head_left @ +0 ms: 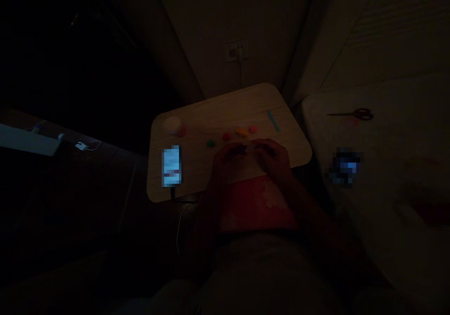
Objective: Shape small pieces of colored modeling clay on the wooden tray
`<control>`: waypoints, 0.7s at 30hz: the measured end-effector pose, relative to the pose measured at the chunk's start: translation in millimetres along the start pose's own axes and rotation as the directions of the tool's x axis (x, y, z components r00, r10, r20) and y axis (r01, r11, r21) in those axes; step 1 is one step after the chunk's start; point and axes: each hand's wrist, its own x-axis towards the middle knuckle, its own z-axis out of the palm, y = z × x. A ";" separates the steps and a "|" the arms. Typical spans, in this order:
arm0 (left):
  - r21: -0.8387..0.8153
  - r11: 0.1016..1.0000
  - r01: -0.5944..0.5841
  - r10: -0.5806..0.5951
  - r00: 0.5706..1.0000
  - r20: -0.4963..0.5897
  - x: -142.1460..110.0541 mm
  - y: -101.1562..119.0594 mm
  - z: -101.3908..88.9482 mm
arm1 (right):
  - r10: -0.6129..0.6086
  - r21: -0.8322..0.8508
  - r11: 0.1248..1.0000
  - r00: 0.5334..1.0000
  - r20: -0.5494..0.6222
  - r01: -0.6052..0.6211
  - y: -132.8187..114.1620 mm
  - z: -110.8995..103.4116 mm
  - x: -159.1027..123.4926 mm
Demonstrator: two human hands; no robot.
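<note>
In dim light, both hands are over the near edge of a small wooden table [197, 165]. My left hand [225, 159] has its fingers curled around something dark by the fingertips, too dark to make out. Close beside it on the right is my right hand [276, 159], its fingers bent inward toward the left; what they hold, if anything, is hidden. Just beyond the hands lie small clay-like lumps: a green lump [210, 143], a red lump [226, 137], an uneven orange lump [241, 131] and a pink lump [253, 129]. A flat blue tool [273, 121] lies farther right.
A lit phone [171, 166] with a cable lies on the table's left, with a pale-lidded tub [173, 125] behind it. Scissors [355, 114] and a blurred device [346, 166] rest on the pale surface at right. A socket [236, 51] is on the wall.
</note>
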 end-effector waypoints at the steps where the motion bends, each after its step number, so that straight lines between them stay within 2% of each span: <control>1: 0.008 1.000 -0.010 0.010 1.000 0.001 0.1 0.7 0.6 | 0.037 0.050 0.998 0.999 -0.026 -0.035 1.1 0.9 -0.5; 4: 0.014 1.000 -0.021 0.021 1.000 -0.010 0.7 0.0 2.3 | 0.094 0.072 0.993 0.995 -0.036 -0.091 3.2 1.9 -2.1; 10: 0.038 0.999 -0.011 0.013 0.999 -0.040 1.2 -7.8 1.8 | -0.010 0.029 1.000 1.000 0.016 0.009 -2.6 -0.3 -1.8; 16: 0.023 1.000 -0.010 0.010 1.000 0.014 -1.5 -8.2 2.0 | -0.032 0.012 0.999 0.999 0.009 0.032 -1.7 0.7 -2.2; 21: 0.020 1.000 0.005 -0.006 1.000 0.025 -2.9 -4.2 4.7 | -0.050 -0.086 0.995 0.998 0.039 0.054 -3.8 -1.0 -2.1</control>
